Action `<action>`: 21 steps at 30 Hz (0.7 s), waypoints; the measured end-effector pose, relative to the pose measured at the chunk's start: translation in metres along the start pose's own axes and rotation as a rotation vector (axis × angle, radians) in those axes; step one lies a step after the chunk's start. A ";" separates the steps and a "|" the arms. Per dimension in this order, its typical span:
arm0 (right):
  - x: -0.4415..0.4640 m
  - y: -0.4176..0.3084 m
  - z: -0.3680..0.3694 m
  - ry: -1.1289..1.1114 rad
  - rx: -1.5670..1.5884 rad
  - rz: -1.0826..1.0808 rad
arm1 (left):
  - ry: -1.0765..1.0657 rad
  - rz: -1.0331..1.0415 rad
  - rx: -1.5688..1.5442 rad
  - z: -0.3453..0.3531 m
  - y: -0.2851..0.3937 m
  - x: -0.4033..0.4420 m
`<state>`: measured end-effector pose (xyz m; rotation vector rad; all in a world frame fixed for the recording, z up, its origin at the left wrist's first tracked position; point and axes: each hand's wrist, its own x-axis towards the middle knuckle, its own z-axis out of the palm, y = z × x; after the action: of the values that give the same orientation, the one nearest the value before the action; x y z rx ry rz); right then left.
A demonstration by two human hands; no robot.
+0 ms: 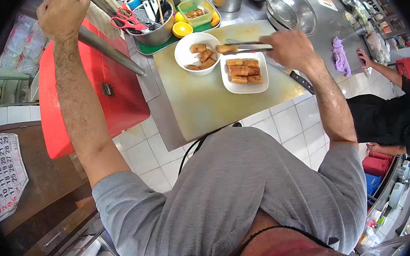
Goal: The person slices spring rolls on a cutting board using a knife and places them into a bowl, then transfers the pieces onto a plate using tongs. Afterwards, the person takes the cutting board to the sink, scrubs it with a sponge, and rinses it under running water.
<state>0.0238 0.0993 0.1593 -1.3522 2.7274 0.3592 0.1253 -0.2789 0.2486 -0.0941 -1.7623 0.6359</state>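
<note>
My right hand [289, 49] is closed around metal tongs [249, 48]. Between their tips is a browned fried roll [226, 49], held above the gap between a round white bowl [179, 47] and a square white dish [263, 86]. Several rolls [244, 70] lie stacked in the dish, and a few pieces [205, 55] are in the bowl. Both vessels stand on a yellowed cutting board [194, 112]. High at the left, my left hand [64, 16] is closed near a metal pole [112, 52]; what its fingers hold is unclear at the frame edge.
A knife [302, 82] lies at the board's right edge. Behind the board are a utensil pot [158, 37], a cut orange [182, 29] and metal bowls [292, 8]. A red box [94, 96] stands left. A co-worker in black [382, 116] is at the right.
</note>
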 end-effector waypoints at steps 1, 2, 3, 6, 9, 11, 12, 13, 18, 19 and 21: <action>-0.006 0.007 0.006 -0.050 0.018 0.032 | 0.002 0.001 -0.004 -0.001 0.001 0.000; -0.011 0.011 0.012 -0.099 0.036 0.063 | -0.020 -0.007 0.005 -0.002 0.002 0.000; -0.012 0.014 0.020 -0.100 0.036 0.069 | -0.043 -0.015 0.013 -0.002 0.002 0.001; -0.010 0.017 0.037 -0.149 0.085 0.131 | -0.024 0.002 0.027 0.001 -0.001 -0.001; -0.009 0.012 0.039 -0.157 0.087 0.107 | -0.026 0.013 0.033 0.001 -0.001 -0.001; -0.006 0.009 0.039 -0.242 0.074 0.118 | -0.030 0.008 0.026 0.000 0.001 -0.001; -0.006 0.009 0.039 -0.243 0.074 0.119 | -0.031 0.001 0.020 0.000 0.001 0.000; -0.005 0.008 0.039 -0.255 0.072 0.113 | -0.031 0.002 0.019 0.000 0.001 0.000; 0.002 0.012 0.041 -0.279 0.080 0.082 | -0.061 0.142 0.326 0.026 -0.040 -0.017; 0.003 0.014 0.045 -0.254 0.090 0.084 | -0.061 0.142 0.327 0.016 -0.027 -0.009; 0.005 0.017 0.046 -0.227 0.098 0.082 | -0.032 0.007 0.017 -0.001 0.001 0.001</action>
<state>0.0059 0.1163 0.1163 -1.1045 2.5808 0.3556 0.1251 -0.2770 0.2492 -0.0787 -1.7880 0.6612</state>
